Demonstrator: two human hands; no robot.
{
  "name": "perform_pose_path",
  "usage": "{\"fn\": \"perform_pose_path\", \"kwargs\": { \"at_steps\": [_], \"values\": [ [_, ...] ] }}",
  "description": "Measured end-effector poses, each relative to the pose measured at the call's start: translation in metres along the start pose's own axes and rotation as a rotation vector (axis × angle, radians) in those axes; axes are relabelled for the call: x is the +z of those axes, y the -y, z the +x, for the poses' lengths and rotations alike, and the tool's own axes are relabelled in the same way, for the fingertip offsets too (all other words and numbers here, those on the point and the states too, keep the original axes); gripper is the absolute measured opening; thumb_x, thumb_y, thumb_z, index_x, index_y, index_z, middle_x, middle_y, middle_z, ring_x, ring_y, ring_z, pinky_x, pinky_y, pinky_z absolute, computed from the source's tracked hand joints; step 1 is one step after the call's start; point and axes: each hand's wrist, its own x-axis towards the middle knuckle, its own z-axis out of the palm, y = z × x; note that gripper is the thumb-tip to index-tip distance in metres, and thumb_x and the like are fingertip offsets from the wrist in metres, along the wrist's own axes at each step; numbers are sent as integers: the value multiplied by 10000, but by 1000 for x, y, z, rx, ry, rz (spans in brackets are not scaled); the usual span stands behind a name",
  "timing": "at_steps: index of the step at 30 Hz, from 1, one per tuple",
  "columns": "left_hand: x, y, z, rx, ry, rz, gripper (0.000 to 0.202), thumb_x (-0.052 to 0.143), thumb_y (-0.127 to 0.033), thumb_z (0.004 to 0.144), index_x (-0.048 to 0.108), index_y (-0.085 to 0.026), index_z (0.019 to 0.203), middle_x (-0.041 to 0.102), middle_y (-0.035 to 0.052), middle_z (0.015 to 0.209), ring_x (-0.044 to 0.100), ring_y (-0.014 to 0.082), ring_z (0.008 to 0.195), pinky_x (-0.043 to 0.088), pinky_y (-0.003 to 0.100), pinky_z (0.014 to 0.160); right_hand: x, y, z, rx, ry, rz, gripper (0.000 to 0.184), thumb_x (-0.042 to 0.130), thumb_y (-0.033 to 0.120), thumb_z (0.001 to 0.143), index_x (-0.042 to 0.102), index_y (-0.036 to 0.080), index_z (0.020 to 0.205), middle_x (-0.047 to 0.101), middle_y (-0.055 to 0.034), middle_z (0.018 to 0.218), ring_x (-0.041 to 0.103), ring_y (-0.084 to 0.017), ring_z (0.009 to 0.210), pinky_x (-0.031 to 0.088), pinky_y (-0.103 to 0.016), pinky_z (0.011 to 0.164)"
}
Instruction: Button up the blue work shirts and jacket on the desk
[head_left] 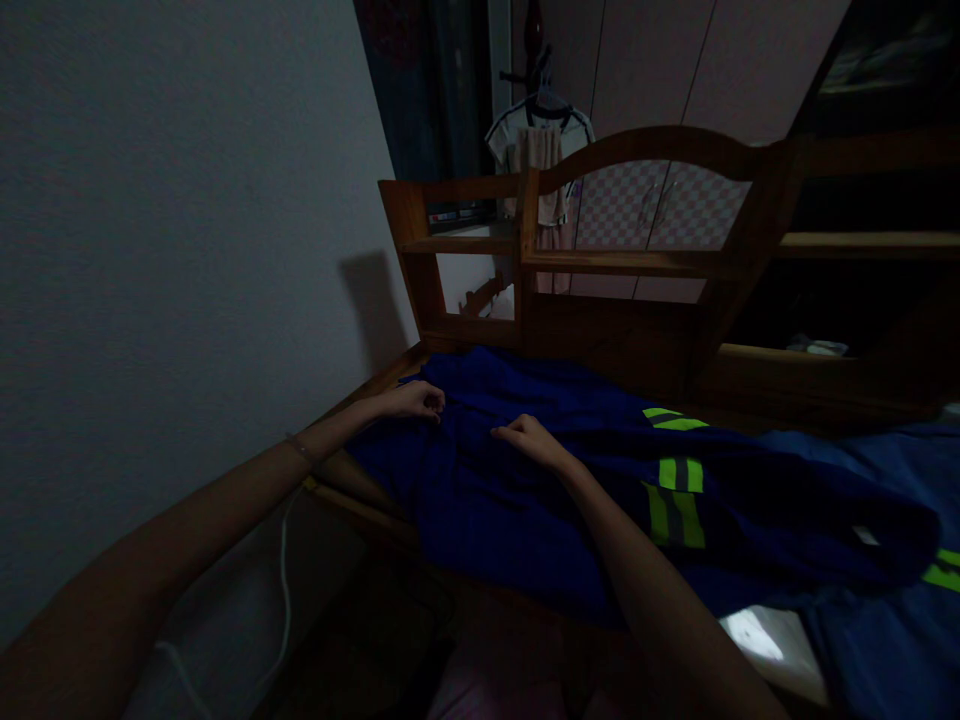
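A dark blue work jacket (487,500) with yellow-green and grey reflective bands lies spread over a wooden surface. My left hand (420,400) is over the left part of the jacket, its fingers curled in. Whether cloth is caught between those fingers is too dark to tell. To its right, my right hand (529,437) rests on the middle of the cloth, thumb and fingers pressed together on the fabric. Shallow folds run through the cloth between the two hands. A small white label (865,535) shows at the jacket's right end.
Behind the jacket stands a wooden headboard with shelves (622,262). A pale wall (225,200) closes off the left side. More blue clothing (885,640) lies at right, beside a shiny white item (772,640). A white cable (285,570) hangs at lower left.
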Motion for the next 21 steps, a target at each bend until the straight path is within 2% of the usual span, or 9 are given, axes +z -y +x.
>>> {"fn": "perform_pose_path", "kwargs": {
  "at_steps": [12,21],
  "values": [
    [-2,7,4,3,97,-17,163,649,-267,642,633,-154,758,607,-24,663,544,111,598,373,184,555,0,0,1,-4,0,-24,495,458,553,809,326,180,513,266,49,483,229,-58,422,135,-240,426],
    [-1,11,-1,-26,19,-69,353,607,-473,740,604,-147,876,639,31,812,572,144,710,420,214,622,1,1,1,-14,-14,-43,494,427,558,818,314,183,516,276,44,497,235,-63,438,148,-246,442]
  ]
}}
